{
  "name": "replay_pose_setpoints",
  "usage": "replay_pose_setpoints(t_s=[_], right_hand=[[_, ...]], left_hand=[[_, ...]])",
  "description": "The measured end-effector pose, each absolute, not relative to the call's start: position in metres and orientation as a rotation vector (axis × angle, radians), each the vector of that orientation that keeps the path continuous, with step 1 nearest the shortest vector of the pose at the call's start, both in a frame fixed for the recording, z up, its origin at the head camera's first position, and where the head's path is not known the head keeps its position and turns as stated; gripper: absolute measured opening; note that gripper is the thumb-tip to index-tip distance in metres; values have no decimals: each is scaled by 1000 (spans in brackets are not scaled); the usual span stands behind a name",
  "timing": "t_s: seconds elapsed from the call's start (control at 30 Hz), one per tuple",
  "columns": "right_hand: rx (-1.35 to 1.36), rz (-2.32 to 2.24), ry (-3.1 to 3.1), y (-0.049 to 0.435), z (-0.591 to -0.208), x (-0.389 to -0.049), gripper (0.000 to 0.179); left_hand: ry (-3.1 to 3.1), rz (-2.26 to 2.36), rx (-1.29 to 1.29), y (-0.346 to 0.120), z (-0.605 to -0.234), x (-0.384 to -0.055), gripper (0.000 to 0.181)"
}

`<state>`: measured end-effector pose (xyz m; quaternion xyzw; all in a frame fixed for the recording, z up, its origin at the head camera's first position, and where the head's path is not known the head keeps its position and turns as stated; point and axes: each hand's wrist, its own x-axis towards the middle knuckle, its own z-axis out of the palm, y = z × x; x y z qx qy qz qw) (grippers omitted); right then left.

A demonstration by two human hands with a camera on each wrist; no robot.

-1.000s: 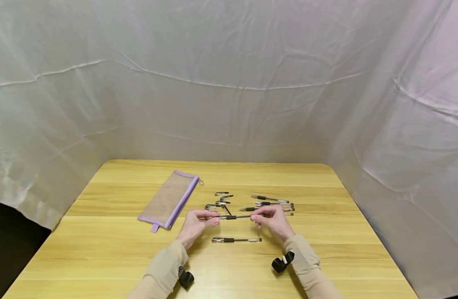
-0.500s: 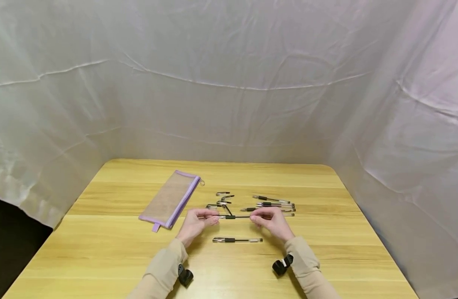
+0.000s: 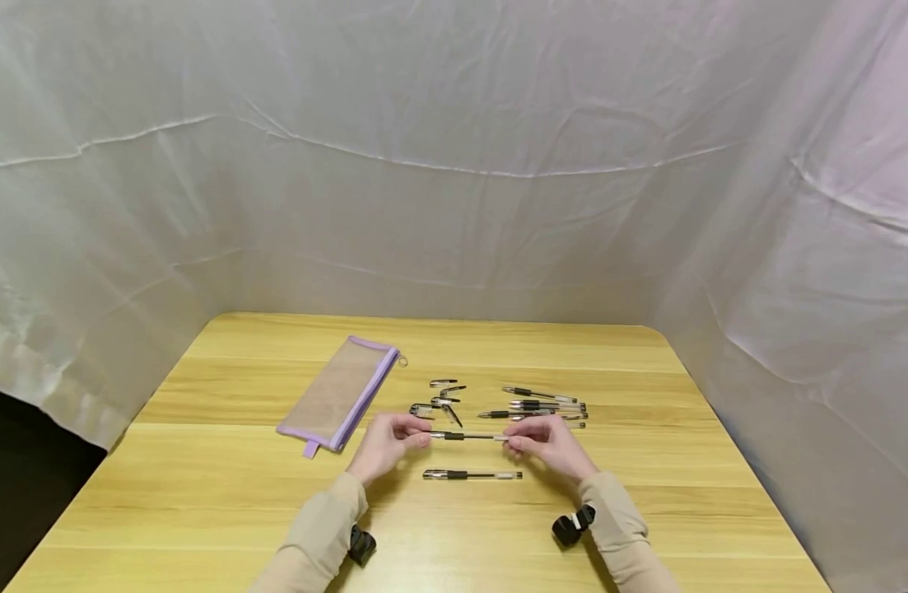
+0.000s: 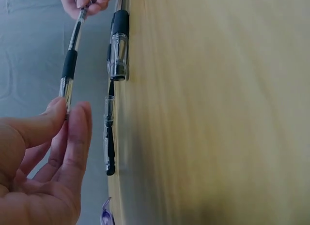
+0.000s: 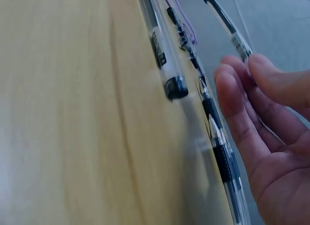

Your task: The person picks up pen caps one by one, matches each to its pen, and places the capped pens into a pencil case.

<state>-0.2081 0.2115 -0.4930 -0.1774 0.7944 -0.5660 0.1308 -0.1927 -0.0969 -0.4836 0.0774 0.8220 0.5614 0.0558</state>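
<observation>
A clear gel pen with a black grip (image 3: 454,436) is held level between both hands. My left hand (image 3: 385,449) pinches its tip end between thumb and fingers, as the left wrist view also shows, with the pen's black grip (image 4: 69,64) just beyond. At the other end, my right hand (image 3: 550,445) pinches the barrel near its printed label (image 5: 240,45). A capped gel pen (image 3: 472,475) lies on the wooden table (image 3: 454,535) in front of the hands, parallel to the held one. Behind the left fingers lie several loose pen caps (image 3: 444,400).
Several uncapped gel pens (image 3: 546,405) lie in a loose group behind the right hand. A mesh zip pouch with purple edges (image 3: 338,391) lies to the left. Grey cloth (image 3: 454,239) hangs behind the table and along its sides.
My right hand has slid a little right along the held pen, uncovering its white label. The pen sits slightly closer to me. The left hand keeps its pinch.
</observation>
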Motion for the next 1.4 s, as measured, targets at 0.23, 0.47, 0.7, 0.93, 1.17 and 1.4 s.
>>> replay_pose_setpoints(t_s=[0.23,0.47,0.7,0.93,1.17,1.4], right_hand=[[-551,-1491,2512,219,-496,-205,19],[-668,-1372,2633,220,-499,-204,9],[-709,-1263,2650,221,-501,-205,7],[-760,-1233,2661,218,-500,-204,6],[-782,-1200,2668,217,-501,-205,5],[-801,-1183,2673,217,-502,-205,6]], left_hand=[[2622,1498,404,-98,-483,-191,14],[2661,1397,494,-96,-484,-190,11],[2683,1328,509,-95,-483,-187,8],[2713,1257,518,-94,-486,-188,6],[2723,1261,508,-94,-487,-188,7],[2732,1227,459,-93,-489,-188,8]])
